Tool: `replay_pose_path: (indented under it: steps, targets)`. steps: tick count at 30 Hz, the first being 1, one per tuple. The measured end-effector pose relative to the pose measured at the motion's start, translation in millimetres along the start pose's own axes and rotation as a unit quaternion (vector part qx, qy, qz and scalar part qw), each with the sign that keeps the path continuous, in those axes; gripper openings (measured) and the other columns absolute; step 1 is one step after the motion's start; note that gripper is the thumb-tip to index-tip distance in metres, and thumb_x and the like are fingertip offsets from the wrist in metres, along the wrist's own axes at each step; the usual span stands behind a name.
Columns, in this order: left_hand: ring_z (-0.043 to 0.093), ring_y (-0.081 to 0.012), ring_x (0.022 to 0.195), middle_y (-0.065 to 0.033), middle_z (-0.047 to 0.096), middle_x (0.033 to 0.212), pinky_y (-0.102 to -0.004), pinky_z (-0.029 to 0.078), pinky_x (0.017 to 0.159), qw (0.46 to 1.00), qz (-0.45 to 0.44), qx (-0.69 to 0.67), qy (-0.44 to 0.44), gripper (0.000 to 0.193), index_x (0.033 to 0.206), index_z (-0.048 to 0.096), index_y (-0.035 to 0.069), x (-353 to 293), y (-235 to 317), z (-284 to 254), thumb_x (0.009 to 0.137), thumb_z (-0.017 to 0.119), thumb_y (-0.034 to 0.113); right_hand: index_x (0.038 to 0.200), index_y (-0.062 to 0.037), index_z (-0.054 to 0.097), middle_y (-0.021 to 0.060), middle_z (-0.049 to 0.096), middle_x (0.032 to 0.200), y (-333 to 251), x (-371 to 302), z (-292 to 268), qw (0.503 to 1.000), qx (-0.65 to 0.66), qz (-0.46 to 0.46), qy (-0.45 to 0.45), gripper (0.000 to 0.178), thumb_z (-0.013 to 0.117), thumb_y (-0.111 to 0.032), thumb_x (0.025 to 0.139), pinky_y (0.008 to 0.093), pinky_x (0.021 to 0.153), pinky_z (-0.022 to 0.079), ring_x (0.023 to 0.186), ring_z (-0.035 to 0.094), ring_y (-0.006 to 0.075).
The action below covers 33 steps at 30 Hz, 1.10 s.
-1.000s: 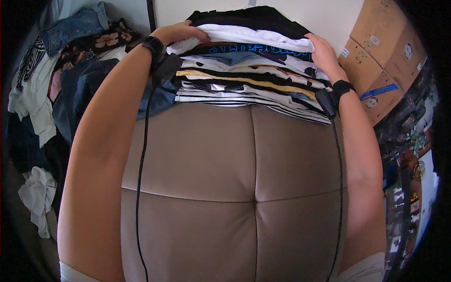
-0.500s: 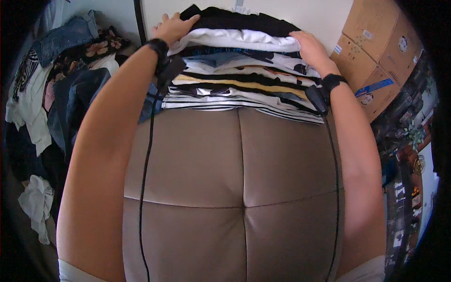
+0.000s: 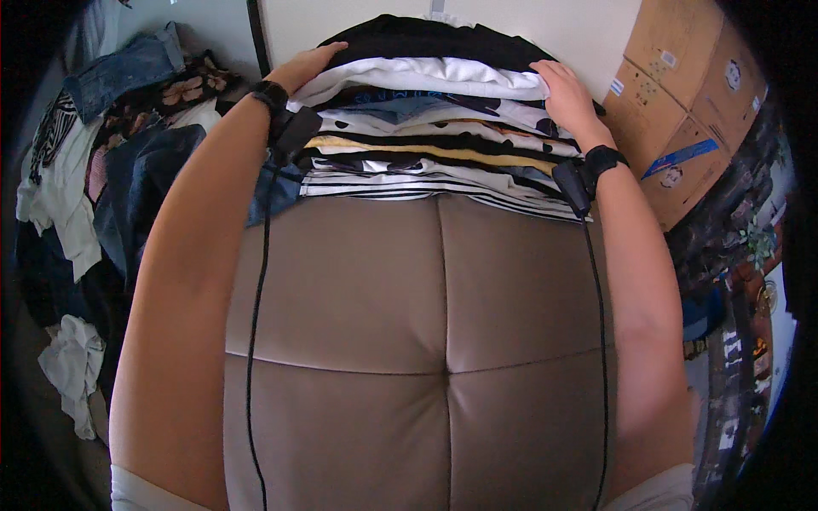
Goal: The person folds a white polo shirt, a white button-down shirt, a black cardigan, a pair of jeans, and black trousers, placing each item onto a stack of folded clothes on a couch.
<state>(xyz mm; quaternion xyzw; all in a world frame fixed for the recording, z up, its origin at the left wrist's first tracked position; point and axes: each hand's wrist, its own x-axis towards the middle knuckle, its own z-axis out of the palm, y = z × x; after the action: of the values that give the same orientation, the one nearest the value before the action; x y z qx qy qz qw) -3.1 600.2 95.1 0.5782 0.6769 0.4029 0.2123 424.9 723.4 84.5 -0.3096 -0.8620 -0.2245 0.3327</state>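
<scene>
A stack of folded clothes (image 3: 426, 153) lies at the far end of a brown padded seat (image 3: 358, 281). On its top is a black garment (image 3: 434, 41), with a thick white one (image 3: 443, 75) directly beneath. My left hand (image 3: 308, 70) rests against the stack's upper left corner, one finger stretched along the black garment's edge and the others partly hidden. At the upper right, my right hand (image 3: 566, 95) lies with extended fingers on the ends of the black and white garments. Neither hand visibly closes around the cloth.
Loose clothes, including denim (image 3: 149, 170) and white pieces (image 3: 64, 204), are heaped at the left. Brown cardboard boxes (image 3: 673, 94) stand at the right beside a dark patterned cloth. A pale wall (image 3: 545, 21) rises behind the stack. Black cords (image 3: 253, 341) hang from both wrist devices.
My left hand has slid slightly left and down along the stack, its raised fingers now lowered. The black garment's upper left corner lies flatter. My right hand stays nearly in place.
</scene>
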Motion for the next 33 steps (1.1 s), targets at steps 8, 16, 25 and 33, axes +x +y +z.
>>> replay_pose_path:
  steps: [8, 16, 25, 33]
  targets:
    - [0.043, -0.0375, 0.133, -0.0226, 0.045, 0.144, -0.0427, 0.037, 0.109, 0.875, 0.319, 0.356, 0.078, 0.085, 0.141, 0.045, 0.006, -30.5, 21.2, 26.8, 0.079, 0.071, 0.057, 0.147, -0.0139, 0.036, 0.0114, 0.036, 0.151, -10.2, 3.3, -20.6, 0.977, -0.115, 0.005, -0.178, 0.088, 0.069, -0.009, 0.066, 0.0478, 0.109, 0.040, 0.139, 0.032, 0.0331]
    - [0.058, -0.0392, 0.111, -0.0200, 0.058, 0.121, -0.0464, 0.048, 0.096, 0.829, 0.326, 0.446, 0.091, 0.091, 0.141, 0.039, 0.013, -29.0, 21.6, 31.8, 0.065, 0.087, 0.028, 0.134, -0.0132, 0.048, 0.0080, 0.052, 0.133, -4.3, 7.7, -7.8, 0.987, -0.122, -0.005, -0.104, 0.082, 0.080, -0.007, 0.059, 0.0434, 0.099, 0.048, 0.121, 0.049, 0.0347]
    - [0.063, -0.0355, 0.096, -0.0161, 0.063, 0.100, -0.0438, 0.054, 0.078, 0.766, 0.385, 0.491, 0.153, 0.062, 0.120, 0.047, 0.008, -57.0, 13.9, 34.6, 0.070, 0.080, 0.018, 0.132, -0.0094, 0.048, 0.0070, 0.051, 0.134, -30.0, -4.8, -12.6, 0.987, -0.147, 0.002, -0.062, 0.074, 0.076, -0.003, 0.064, 0.0541, 0.098, 0.045, 0.129, 0.043, 0.0326]
    - [0.063, -0.0365, 0.095, -0.0176, 0.062, 0.099, -0.0446, 0.053, 0.079, 0.764, 0.341, 0.531, 0.133, 0.055, 0.120, 0.046, 0.003, -68.3, 15.1, 54.4, 0.072, 0.073, 0.006, 0.132, -0.0161, 0.049, 0.0011, 0.055, 0.131, -22.1, -11.3, -3.2, 0.985, -0.159, 0.023, -0.070, 0.069, 0.075, -0.005, 0.069, 0.0599, 0.096, 0.043, 0.130, 0.045, 0.0269]
